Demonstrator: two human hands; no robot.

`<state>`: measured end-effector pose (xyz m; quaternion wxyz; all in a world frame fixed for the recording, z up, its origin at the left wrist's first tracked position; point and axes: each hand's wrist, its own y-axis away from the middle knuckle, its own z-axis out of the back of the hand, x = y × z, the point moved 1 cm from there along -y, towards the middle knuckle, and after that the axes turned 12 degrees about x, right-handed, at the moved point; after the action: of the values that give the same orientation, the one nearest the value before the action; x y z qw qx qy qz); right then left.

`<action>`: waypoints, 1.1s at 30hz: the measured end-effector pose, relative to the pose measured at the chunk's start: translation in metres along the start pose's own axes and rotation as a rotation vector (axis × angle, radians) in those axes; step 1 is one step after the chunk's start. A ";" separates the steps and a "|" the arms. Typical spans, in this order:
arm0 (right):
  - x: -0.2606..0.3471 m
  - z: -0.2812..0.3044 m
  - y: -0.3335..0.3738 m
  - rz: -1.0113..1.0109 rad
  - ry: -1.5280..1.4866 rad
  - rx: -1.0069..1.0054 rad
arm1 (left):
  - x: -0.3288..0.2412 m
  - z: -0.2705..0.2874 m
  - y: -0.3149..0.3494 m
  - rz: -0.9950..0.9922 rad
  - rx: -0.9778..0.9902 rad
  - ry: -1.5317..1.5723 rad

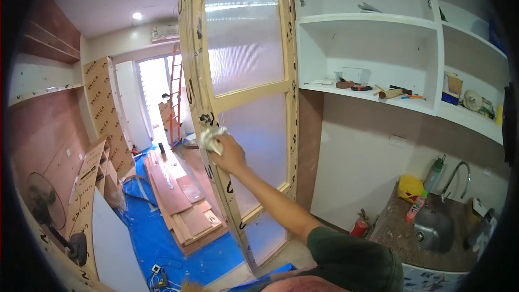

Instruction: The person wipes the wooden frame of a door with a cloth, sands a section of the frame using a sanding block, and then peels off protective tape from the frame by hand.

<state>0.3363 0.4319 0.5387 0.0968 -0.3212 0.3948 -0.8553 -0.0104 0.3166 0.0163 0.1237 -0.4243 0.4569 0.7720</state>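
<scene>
Right hand (231, 154) gripping crumpled white cloth (210, 138) at edge of door (250, 88); door upright, long axis vertical.

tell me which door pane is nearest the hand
The middle pane: the right hand, gripping a white cloth, is at its height, while the upper pane lies above the hand and the lower pane below.

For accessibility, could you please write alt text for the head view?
The right hand holds a crumpled white cloth at the edge of a framed door with translucent panes. Blue floor sheeting lies left; a metal sink and shelves, right.
</scene>
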 end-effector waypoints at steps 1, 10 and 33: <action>-0.021 0.007 0.001 -0.100 0.055 0.165 | 0.001 -0.005 -0.003 -0.003 0.023 0.012; 0.003 0.044 -0.060 0.250 0.265 -0.151 | 0.090 -0.051 0.019 0.109 0.138 0.093; -0.292 0.170 -0.131 0.161 0.400 -0.373 | 0.109 -0.149 0.048 0.434 -0.048 0.315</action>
<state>0.6807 0.5373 0.5790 0.0236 -0.1260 0.5809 -0.8038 -0.0239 0.1482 -0.0718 -0.1274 -0.4343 0.5324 0.7153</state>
